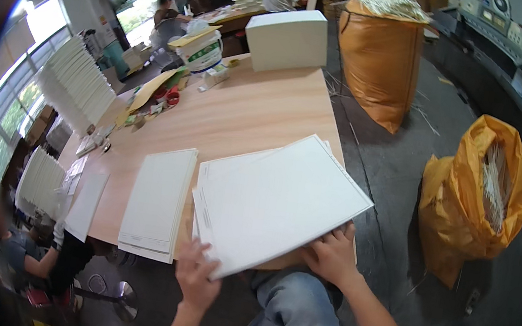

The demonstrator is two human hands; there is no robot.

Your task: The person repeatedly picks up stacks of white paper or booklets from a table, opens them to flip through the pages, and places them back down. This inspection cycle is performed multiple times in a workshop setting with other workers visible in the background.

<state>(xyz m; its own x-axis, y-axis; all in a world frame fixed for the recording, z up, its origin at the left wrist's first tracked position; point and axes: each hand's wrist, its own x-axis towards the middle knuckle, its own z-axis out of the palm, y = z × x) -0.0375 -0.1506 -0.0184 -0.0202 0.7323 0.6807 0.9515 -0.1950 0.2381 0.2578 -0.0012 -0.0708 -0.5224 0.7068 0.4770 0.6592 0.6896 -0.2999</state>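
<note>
A thick stack of white printed sheets (279, 202) lies turned askew at the table's near edge, with other sheets showing from under its left side. My left hand (197, 273) grips its near left corner, fingers curled round the edge. Along the near right edge my right hand (334, 250) holds the same stack, its thumb and some fingertips partly hidden by the paper. To the left, apart from both hands, rests a second, neater pile of white sheets (158, 198).
The wooden table (262, 110) bears a white box (288, 41), a white bucket (203, 55) and tall paper stacks (76, 80). Orange sacks of paper strips (381, 66) stand on the floor at right. A co-worker (21, 256) sits at left; other people are farther back.
</note>
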